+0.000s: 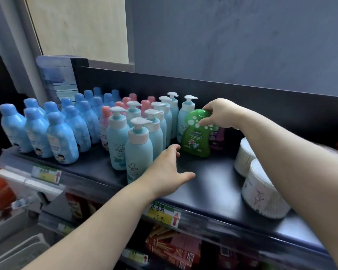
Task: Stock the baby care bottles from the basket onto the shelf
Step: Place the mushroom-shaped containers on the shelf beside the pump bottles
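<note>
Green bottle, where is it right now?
Head view, right of centre: the green bottle is on the shelf beside the pump bottles, right hand gripping its cap.

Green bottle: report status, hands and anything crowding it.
Right hand grips green bottle by its cap, beside the pump bottles. Left hand open over the shelf. Purple bottle close behind it.

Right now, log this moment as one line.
right hand: grips green bottle top | left hand: open over shelf | green bottle: beside pump bottles
</note>
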`<state>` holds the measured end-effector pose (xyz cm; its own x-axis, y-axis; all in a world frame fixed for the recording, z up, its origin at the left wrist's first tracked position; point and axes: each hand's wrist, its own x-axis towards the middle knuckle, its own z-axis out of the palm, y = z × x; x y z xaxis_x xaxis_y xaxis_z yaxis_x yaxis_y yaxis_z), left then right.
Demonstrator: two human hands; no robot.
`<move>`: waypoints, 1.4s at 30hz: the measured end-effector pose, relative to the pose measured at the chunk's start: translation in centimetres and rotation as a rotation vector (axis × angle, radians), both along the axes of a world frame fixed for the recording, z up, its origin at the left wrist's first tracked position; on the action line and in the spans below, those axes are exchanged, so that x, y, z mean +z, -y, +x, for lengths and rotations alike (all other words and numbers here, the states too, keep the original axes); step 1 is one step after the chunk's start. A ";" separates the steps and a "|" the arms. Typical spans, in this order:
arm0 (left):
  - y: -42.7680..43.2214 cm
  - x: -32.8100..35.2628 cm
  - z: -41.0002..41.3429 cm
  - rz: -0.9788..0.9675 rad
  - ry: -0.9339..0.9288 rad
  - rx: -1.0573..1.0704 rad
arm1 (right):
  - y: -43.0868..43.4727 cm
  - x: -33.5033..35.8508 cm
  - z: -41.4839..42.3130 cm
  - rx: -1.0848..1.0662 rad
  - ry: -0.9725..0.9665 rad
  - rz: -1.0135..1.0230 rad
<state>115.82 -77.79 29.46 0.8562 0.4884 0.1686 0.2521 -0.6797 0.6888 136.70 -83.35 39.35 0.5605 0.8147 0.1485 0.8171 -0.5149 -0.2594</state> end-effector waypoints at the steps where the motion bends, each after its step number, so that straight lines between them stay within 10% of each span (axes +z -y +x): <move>1: 0.1 -0.1 0.0 -0.003 -0.005 -0.005 | -0.1 0.0 -0.3 0.005 0.004 0.007; 30: -0.1 0.8 8.3 -0.038 -0.258 0.052 | -7.3 1.4 1.6 -0.108 -0.072 0.140; 42: -0.7 -0.2 10.5 -0.038 -0.204 0.067 | -5.5 5.9 1.9 -0.128 -0.051 0.579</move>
<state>126.32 -77.10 29.29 0.8360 0.5482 -0.0248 0.4330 -0.6311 0.6437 138.64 -77.84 45.26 0.6673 0.5345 0.5188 0.7368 -0.3714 -0.5650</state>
